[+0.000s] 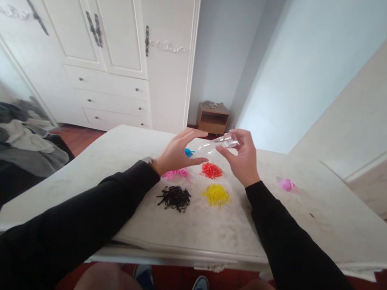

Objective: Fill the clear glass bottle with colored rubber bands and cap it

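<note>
A clear plastic bottle (211, 147) is held tilted above the table, its upper right end in the fingers of my right hand (243, 156). My left hand (181, 150) curves around the lower left end, thumb and fingers wide apart, with a gap showing between them and the bottle. Beneath and around the hands lie piles of thin, band-like pieces: red (211, 170), yellow (216, 195), black (175, 198), pink (175, 174) and blue (189, 152). My left hand partly covers the pink and blue piles.
The piles lie on a white table (237, 236). To the right is a small pink bundle (287, 184). Clothes (23, 141) are heaped at the left. Beyond the table stand a white wardrobe (112, 52) and a small wooden cabinet (212, 119).
</note>
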A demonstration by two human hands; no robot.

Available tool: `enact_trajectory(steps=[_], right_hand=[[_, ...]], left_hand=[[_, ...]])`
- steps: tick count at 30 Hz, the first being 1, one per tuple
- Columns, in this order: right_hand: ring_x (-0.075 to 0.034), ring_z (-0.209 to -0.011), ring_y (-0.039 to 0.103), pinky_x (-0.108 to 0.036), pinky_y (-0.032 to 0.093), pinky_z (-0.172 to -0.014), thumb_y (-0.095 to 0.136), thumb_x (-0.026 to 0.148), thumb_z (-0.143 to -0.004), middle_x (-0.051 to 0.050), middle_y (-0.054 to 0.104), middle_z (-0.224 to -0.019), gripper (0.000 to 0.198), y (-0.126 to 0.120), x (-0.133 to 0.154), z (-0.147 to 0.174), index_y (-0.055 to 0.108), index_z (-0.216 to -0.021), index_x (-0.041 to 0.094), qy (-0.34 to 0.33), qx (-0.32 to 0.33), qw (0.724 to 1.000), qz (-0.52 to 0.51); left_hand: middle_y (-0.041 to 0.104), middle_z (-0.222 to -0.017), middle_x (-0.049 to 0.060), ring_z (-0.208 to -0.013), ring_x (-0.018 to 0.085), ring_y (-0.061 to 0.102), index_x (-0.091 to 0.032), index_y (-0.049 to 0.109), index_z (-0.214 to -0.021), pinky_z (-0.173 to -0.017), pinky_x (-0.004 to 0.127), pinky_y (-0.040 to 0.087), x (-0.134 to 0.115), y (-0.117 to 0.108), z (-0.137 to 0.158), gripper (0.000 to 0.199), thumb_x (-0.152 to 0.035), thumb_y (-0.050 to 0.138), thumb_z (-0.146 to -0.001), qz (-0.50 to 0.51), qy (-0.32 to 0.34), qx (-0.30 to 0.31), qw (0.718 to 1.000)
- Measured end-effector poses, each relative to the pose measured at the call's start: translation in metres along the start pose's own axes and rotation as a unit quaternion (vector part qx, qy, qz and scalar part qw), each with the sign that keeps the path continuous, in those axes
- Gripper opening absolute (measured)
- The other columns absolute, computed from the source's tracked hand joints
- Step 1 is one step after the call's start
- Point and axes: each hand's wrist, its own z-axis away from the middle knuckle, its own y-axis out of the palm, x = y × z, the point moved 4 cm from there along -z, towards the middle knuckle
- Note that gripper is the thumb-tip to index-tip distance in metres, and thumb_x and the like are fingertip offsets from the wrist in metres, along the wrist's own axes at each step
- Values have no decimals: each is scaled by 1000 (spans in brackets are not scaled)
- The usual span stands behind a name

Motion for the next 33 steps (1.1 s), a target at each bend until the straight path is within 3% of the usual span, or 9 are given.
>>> enact_trajectory(steps=[3,6,11,13,15,19,22,28,33], right_hand=[[-22,-104,68,-40,60,-87,85,37,-78,-2,66,-112,43,20,9,8,57,-110,30,-4,25,999,-37],[-22,-105,68,-38,61,-82,86,39,-76,-2,66,-110,45,28,11,11,56,-108,29,2,49,997,-56],[-23,-104,67,-36,57,-77,89,37,-70,-5,68,-117,50,5,16,2,60,-110,27,8,63,998,11],[-20,-88,67,-34,54,-73,85,36,-73,-3,72,-98,32,-8,17,-1,67,-95,23,37,150,986,61],[-19,-81,67,-34,53,-75,82,38,-77,-3,75,-87,21,-15,16,2,72,-83,20,90,308,944,80],[-23,-95,72,-34,54,-82,85,37,-71,-4,81,-101,26,-18,19,14,82,-93,23,144,467,869,76],[-22,-98,71,-32,53,-81,88,32,-67,-3,80,-110,33,-9,22,19,82,-99,25,134,492,857,73],[-18,-83,68,-31,51,-79,82,27,-74,-3,80,-97,15,1,21,24,81,-88,21,115,520,844,69],[-17,-81,68,-31,51,-78,76,18,-73,-2,80,-93,12,0,15,24,80,-84,20,112,504,853,75]], left_hand=[[70,-132,14,-121,28,67,-19,60,-134,-103,45,56,-4,6,1,65,-37,88,-79,13,11,28,999],[73,-123,10,-111,23,71,-21,62,-129,-96,37,58,-6,10,2,50,-28,83,-85,21,-4,38,999],[74,-113,7,-101,20,71,-19,64,-121,-91,33,58,4,3,3,38,-21,79,-86,8,-65,-10,998],[74,-112,6,-100,20,71,-19,64,-118,-91,33,57,11,-2,4,38,-18,80,-84,-2,-93,-42,995],[74,-113,6,-101,20,70,-19,64,-117,-92,35,57,18,-5,6,37,-18,79,-83,-15,-115,-62,991],[74,-115,7,-105,23,69,-19,65,-116,-97,39,54,21,-3,8,36,-19,79,-83,-23,-131,-56,989],[74,-116,7,-107,24,69,-19,65,-116,-99,41,53,19,0,8,36,-18,78,-82,-25,-137,-31,990],[75,-116,7,-109,26,69,-20,67,-116,-102,42,50,16,2,8,36,-19,80,-83,-39,-135,12,990],[76,-116,6,-109,25,70,-20,67,-116,-102,41,48,16,5,9,35,-18,80,-84,-40,-119,38,991]])
